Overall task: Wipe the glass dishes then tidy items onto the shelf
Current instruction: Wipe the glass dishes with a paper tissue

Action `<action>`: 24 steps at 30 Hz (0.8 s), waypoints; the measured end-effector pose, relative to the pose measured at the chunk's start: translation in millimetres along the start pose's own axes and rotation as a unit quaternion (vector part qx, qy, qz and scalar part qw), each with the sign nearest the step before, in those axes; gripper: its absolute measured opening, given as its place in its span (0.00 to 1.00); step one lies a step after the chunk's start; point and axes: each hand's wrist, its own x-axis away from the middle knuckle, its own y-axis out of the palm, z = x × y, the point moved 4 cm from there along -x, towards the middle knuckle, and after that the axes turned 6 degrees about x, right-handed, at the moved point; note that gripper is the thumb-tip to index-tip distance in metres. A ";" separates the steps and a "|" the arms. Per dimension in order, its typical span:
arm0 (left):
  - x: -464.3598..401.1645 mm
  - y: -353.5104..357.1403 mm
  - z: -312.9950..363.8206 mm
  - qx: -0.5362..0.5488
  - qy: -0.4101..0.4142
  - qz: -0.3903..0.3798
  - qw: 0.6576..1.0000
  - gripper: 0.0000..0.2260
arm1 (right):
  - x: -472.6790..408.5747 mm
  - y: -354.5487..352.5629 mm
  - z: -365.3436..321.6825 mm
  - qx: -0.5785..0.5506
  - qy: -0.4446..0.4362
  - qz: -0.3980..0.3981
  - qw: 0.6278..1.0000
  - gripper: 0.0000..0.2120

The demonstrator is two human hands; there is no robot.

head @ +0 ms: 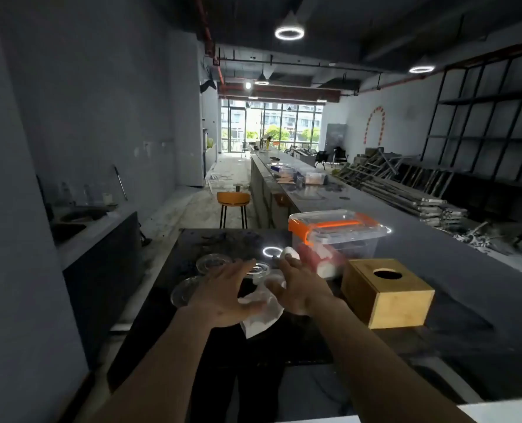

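Your counter [436, 270] is a long dark surface whose long axis runs away from you toward the far windows. On its right part a clear storage box [339, 236] with an orange lid clasp stands just behind a wooden tissue box [388, 297], whose round opening faces up. In front of you, left of those boxes, three round glass dishes lie flat, rims up: the far dish [212, 262], the near dish [183, 293] at the left and the middle dish [261, 270], partly behind your fingers. A white cloth [261, 312] hangs crumpled between your hands, its long axis running from the middle dish down toward you. Your left hand [223, 297] is spread open, palm down, over the cloth and dishes. Your right hand [299, 288] is loosely curled with fingers on the cloth; whether it grips the cloth cannot be told.
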 end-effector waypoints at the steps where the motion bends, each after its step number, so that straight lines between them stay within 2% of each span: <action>1: 2.2 5.6 2.9 0.017 0.003 -0.023 1.000 0.46 | -0.3 5.1 2.7 -0.004 0.002 -0.009 1.000 0.31; 4: 5.4 25.5 4.5 -0.010 0.000 -0.059 0.998 0.42 | 1.1 17.3 10.8 0.007 0.010 -0.039 0.999 0.28; 8: 6.0 33.0 9.3 -0.077 0.017 -0.025 0.997 0.29 | -0.1 27.2 21.4 0.030 0.014 -0.047 0.998 0.25; 12: 6.2 28.8 15.8 -0.012 0.013 0.012 1.000 0.24 | -3.2 30.3 26.9 0.081 0.006 -0.031 0.996 0.25; 16: 5.8 19.1 10.1 0.067 -0.018 0.053 0.996 0.19 | -7.6 27.1 33.6 0.105 0.028 0.018 0.994 0.12; 19: 6.5 4.3 1.3 0.132 -0.064 0.140 0.979 0.14 | -11.9 17.4 41.2 -0.009 0.090 0.066 0.994 0.09; 21: 7.8 -8.1 -4.3 0.166 -0.099 0.220 0.956 0.12 | -16.1 11.2 40.3 -0.121 0.114 0.092 0.982 0.14; 24: 5.6 -17.5 -9.2 0.209 -0.120 0.277 0.930 0.10 | -24.3 8.1 27.3 -0.259 0.099 0.070 0.958 0.17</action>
